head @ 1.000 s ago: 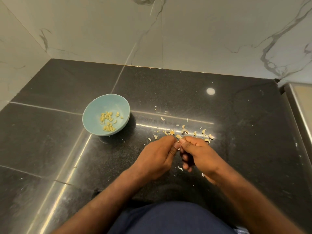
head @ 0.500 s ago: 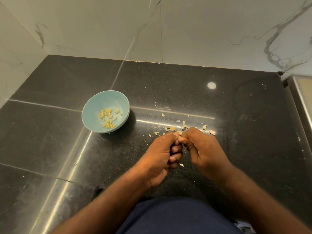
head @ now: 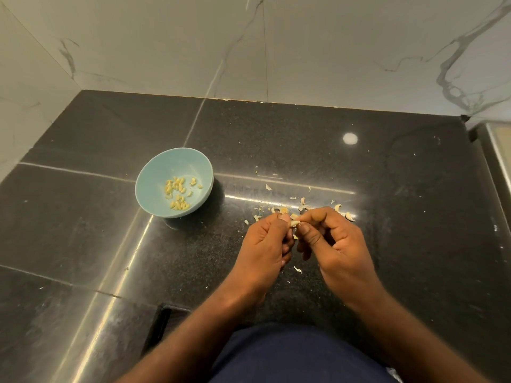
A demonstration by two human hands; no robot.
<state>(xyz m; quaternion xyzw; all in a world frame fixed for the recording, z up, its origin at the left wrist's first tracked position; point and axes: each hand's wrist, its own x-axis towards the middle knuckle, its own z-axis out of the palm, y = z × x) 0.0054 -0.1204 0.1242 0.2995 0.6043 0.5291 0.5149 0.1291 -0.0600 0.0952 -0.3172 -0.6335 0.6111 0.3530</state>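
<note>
My left hand [head: 264, 244] and my right hand [head: 336, 244] meet above the black countertop [head: 387, 217], and together their fingertips pinch a small pale seed [head: 294, 223]. A light blue bowl [head: 154, 183] stands to the left of my hands and holds several yellowish peeled seeds [head: 178, 193]. Pale shell pieces [head: 302, 203] lie scattered on the counter just beyond my fingers, partly hidden by them.
White marble walls rise behind [head: 276, 51] and to the left of the counter. A lighter ledge [head: 500, 150] borders the counter on the far right. One shell scrap [head: 297, 269] lies between my wrists. My dark blue clothing [head: 290, 355] fills the bottom centre.
Both hands have turned a little while staying together; my right thumb now shows on top and the pale seed is visible between the fingertips. The bowl and shells have not moved.
</note>
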